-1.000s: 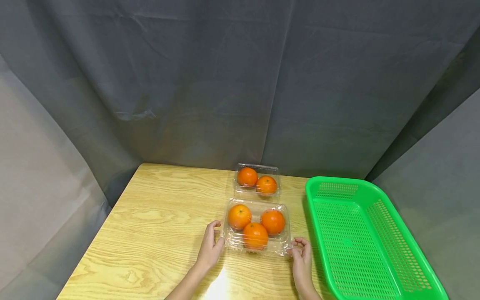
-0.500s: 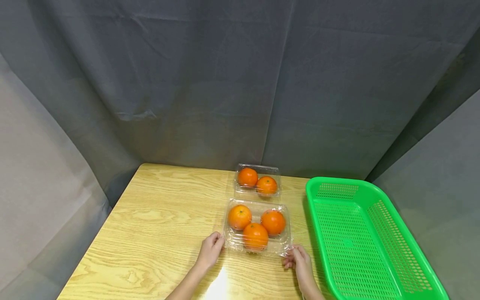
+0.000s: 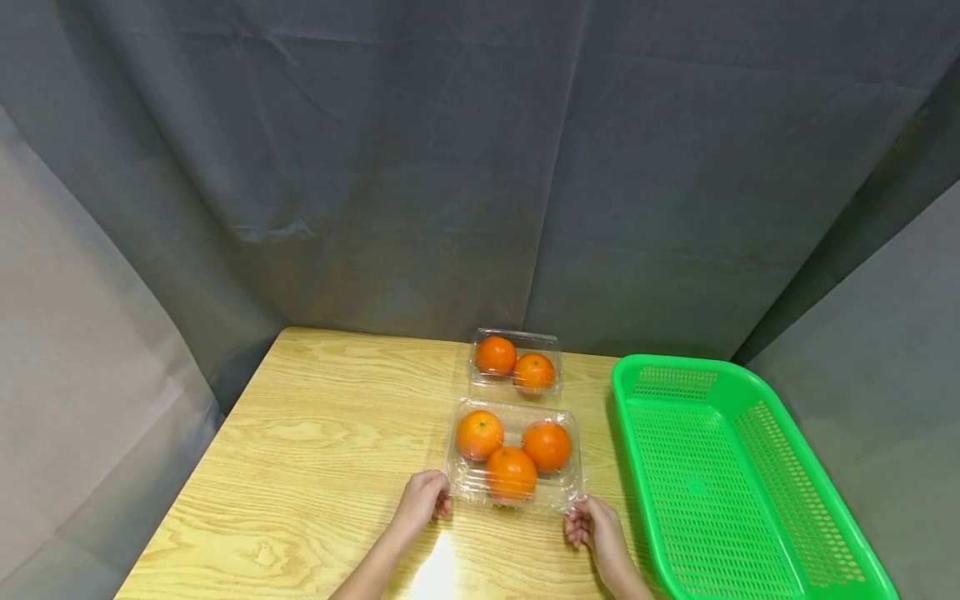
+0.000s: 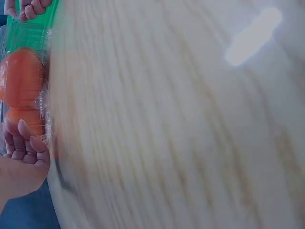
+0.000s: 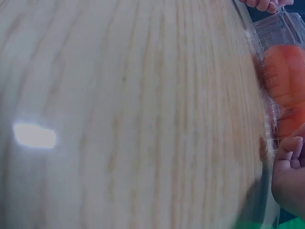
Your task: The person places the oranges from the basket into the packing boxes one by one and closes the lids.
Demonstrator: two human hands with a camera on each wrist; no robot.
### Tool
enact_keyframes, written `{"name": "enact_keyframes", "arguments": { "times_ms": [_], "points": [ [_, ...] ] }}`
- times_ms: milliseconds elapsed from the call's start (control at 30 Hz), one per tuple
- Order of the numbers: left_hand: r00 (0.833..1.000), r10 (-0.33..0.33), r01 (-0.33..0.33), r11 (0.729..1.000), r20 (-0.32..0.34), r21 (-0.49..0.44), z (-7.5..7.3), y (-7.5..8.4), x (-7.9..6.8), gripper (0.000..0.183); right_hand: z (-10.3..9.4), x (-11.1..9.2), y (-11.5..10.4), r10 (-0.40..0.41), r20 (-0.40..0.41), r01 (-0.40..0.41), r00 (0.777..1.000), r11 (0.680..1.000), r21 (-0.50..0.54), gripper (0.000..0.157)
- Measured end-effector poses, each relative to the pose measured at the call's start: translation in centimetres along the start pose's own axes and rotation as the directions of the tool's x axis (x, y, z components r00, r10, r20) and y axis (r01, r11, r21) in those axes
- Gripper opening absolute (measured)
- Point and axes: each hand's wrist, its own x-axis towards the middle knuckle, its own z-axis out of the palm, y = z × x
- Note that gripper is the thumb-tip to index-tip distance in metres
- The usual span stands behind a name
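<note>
In the middle of the table, a clear plastic clamshell box holds three oranges, one of them an orange at the near side. My left hand is at its near left corner, fingertips curled at the rim. Opposite, my right hand pinches the near right corner between thumb and forefinger, the other fingers curled below. The left wrist view shows the left hand beside the box's crimped edge. In the right wrist view the right hand is partly cut off by the frame.
Behind the box stands a second clear clamshell box with two oranges. A green slotted plastic basket stands close on the right. A wooden table carries them all. Grey curtains hang around the back and sides.
My left hand has moved down from the box's left side to its near corner, its fingers curling in. The right hand has shifted slightly nearer and curled more. The box has hardly moved.
</note>
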Motion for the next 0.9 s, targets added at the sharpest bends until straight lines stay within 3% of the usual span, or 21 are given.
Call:
{"name": "enact_keyframes", "arguments": {
  "times_ms": [267, 533, 900],
  "points": [
    [0.999, 0.007, -0.008, 1.0, 0.044, 0.006, -0.3, -0.2, 0.1, 0.018, -0.1, -0.1, -0.1, -0.006, 0.008, 0.006, 1.0, 1.0, -0.002, 0.023],
    [0.999, 0.006, -0.008, 0.998, 0.038, 0.06, -0.2, 0.0, 0.0, 0.017, -0.5, -0.2, 0.1, -0.044, 0.031, 0.044, 0.999, 0.999, 0.008, 0.027],
    [0.999, 0.024, -0.026, 0.994, 0.024, 0.104, -0.4, -3.1, 1.5, 0.018, -0.7, -0.1, 0.0, -0.031, 0.012, 0.032, 0.999, 0.999, -0.031, 0.027]
  ]
}}
